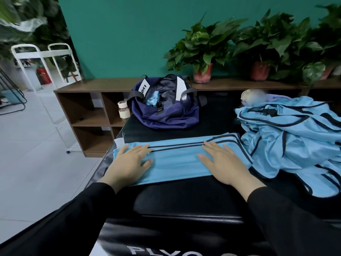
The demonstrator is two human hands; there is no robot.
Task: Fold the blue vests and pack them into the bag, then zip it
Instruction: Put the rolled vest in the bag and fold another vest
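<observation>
We had both hands flat on the light blue vest with dark piping, folded into a long strip across the black padded desk. Our left hand pressed its left end and our right hand its right end, fingers straight and spread, gripping nothing. We judged this hold was meant to smooth the slippery fabric and keep the fold from springing open before the next fold.

Beyond the fingers, at the far edge of the desk, sat the navy fabric duffel bag with white panels, unzipped and slumped open so that folded pieces could drop straight in. A bit of light blue cloth showed in its mouth, probably a vest already packed, though we could not tell how many lay inside.

Just right of our right hand lay the loose heap of unfolded blue vests, close enough to reach. Much of the task seemed left.
</observation>
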